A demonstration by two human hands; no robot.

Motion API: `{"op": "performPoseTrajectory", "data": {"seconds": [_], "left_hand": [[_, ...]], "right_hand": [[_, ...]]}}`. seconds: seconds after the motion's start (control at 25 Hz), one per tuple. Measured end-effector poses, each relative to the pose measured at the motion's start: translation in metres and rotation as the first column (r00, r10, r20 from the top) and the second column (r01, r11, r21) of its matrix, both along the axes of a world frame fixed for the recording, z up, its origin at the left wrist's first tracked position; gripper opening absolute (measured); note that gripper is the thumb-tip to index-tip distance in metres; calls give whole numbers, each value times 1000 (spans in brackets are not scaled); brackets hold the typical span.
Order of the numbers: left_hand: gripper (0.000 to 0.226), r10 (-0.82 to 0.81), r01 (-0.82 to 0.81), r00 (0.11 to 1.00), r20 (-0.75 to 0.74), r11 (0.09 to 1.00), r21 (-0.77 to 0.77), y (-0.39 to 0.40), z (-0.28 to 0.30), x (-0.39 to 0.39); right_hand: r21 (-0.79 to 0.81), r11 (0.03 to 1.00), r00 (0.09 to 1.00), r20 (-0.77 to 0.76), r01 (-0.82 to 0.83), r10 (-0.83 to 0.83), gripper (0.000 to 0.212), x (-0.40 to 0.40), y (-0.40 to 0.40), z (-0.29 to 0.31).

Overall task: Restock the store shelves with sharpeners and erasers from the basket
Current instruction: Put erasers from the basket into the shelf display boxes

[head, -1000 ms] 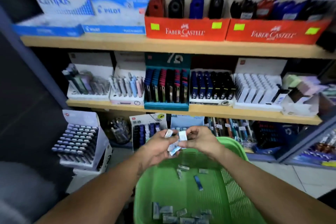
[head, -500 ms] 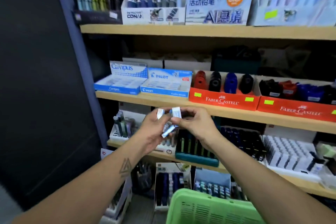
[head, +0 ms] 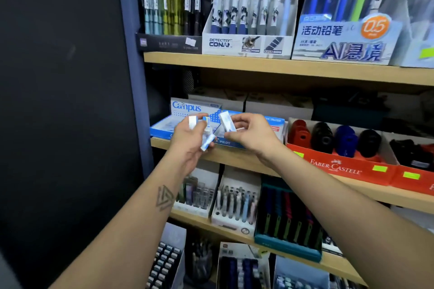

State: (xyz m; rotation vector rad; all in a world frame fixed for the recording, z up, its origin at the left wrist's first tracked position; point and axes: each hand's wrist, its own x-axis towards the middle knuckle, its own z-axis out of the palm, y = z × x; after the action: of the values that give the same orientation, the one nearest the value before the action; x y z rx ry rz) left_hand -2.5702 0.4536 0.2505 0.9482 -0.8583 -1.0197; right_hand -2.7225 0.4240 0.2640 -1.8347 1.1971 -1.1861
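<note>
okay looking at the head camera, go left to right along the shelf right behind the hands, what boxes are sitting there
Campus box → Pilot eraser box → red Faber-Castell tray of sharpeners → second red tray at the right edge. Left hand and right hand hold erasers in front.

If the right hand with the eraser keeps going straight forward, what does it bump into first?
Probably the Pilot eraser box on the shelf, just behind the right hand pinching an eraser; depth is unclear.

Dim shelves, soft overall blur, wide-angle bowing at edges
</note>
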Motion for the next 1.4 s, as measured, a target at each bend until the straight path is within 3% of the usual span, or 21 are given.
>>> {"op": "performPoseTrajectory", "data": {"seconds": [0.16, 0.24, 0.32, 0.44, 0.56, 0.84, 0.96, 1.04, 1.12, 1.16, 1.4], "left_hand": [[18, 142, -141, 989, -46, 990, 29, -17, 9, 39], [19, 152, -151, 988, -11, 984, 90, -22, 9, 55], [18, 138, -141, 990, 24, 979, 151, -25, 7, 69], [15, 180, -182, 983, 28, 967, 179, -25, 7, 83], [15, 183, -187, 982, 40, 963, 196, -25, 6, 91], [17, 138, -141, 990, 29, 967, 212, -27, -2, 83], [17, 125, -124, 992, 7, 972, 201, -26, -2, 77], [16, 120, -115, 993, -12, 973, 199, -25, 0, 74], [16, 118, -110, 993, -28, 974, 200, -24, 1, 74], [15, 116, -108, 993, -31, 974, 199, -24, 1, 74], [16, 112, -99, 993, -48, 971, 216, -24, -1, 73]], "right_hand": [[-78, 982, 949, -256, 171, -185, 23, 23, -35, 8], [-130, 975, 905, -367, 178, -214, 29, 34, -49, 9], [-151, 975, 895, -394, 160, -208, 35, 41, -59, 10], [-197, 973, 865, -461, 116, -197, 13, 50, -68, 14], [-129, 991, 863, -496, 31, -91, 5, 59, -67, 20], [-168, 985, 791, -608, -36, -75, 17, 53, -54, 20], [-97, 995, 873, -485, 13, -59, 16, 55, -51, 18], [159, 987, 994, -112, 7, 11, 10, 59, -47, 20], [420, 903, 973, 232, -94, -7, 8, 61, -42, 24], [479, 868, 956, 293, -129, -20, 6, 61, -41, 25], [514, 850, 978, 208, -114, 5, 4, 58, -39, 31]]}}
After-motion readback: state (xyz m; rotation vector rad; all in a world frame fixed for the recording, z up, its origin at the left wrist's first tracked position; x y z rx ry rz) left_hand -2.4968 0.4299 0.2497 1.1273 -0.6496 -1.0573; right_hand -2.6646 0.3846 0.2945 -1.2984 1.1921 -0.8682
